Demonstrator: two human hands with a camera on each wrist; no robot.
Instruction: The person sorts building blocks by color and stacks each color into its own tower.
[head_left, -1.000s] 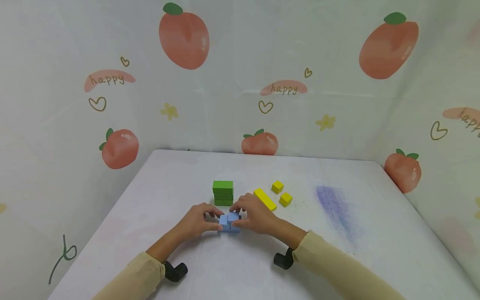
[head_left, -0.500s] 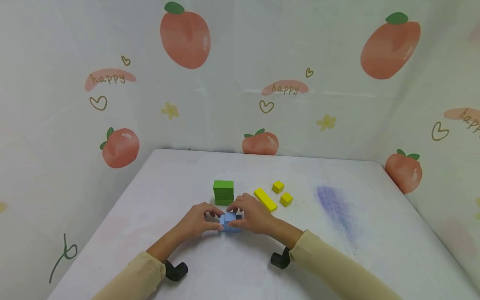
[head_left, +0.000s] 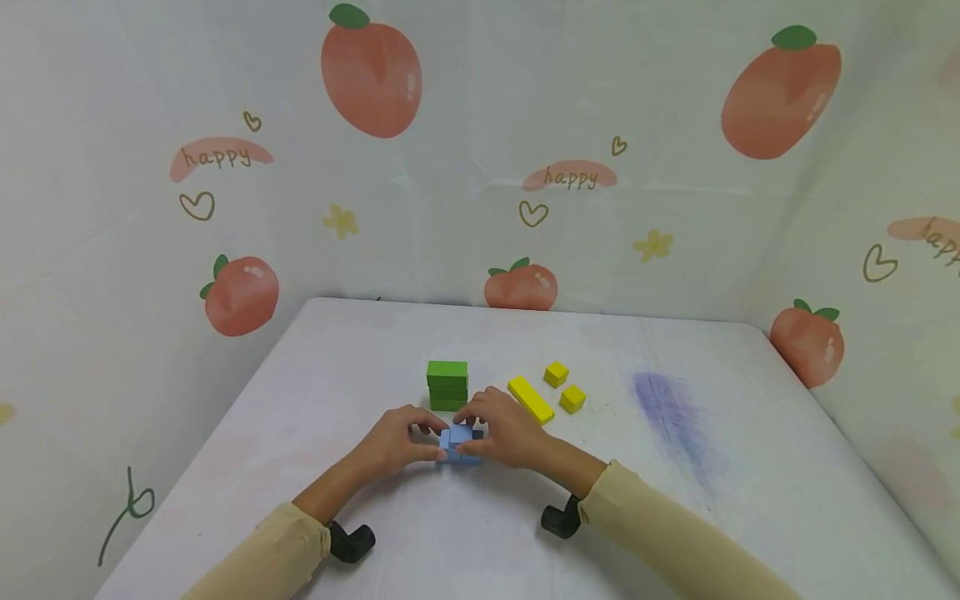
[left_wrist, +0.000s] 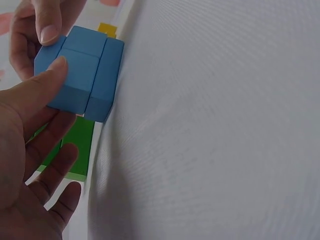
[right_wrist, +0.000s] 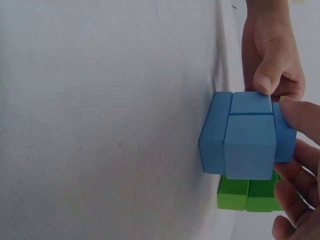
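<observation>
A small pile of light blue blocks stands on the white table, in front of a green block stack (head_left: 447,386). Its bottom is a long blue block (right_wrist: 214,137); two blue blocks lie side by side on that, and a small blue block (head_left: 461,434) sits on top. My left hand (head_left: 393,442) pinches the left block of the middle layer (right_wrist: 250,103), thumb on its near face. With thumb and fingers, my right hand (head_left: 510,429) grips the small top block from the right. Fingers behind the pile are partly hidden.
Right of the green stack lie a long yellow block (head_left: 531,400) and two yellow cubes, the nearer cube (head_left: 573,398) beside the farther cube (head_left: 557,374). A purple smudge (head_left: 667,408) marks the table at right. A fruit-printed cloth (head_left: 450,208) hangs behind.
One second ago the small top block sat farther right; my right hand has slid it a little left over the middle layer. Over the last half second both hands stay still.
</observation>
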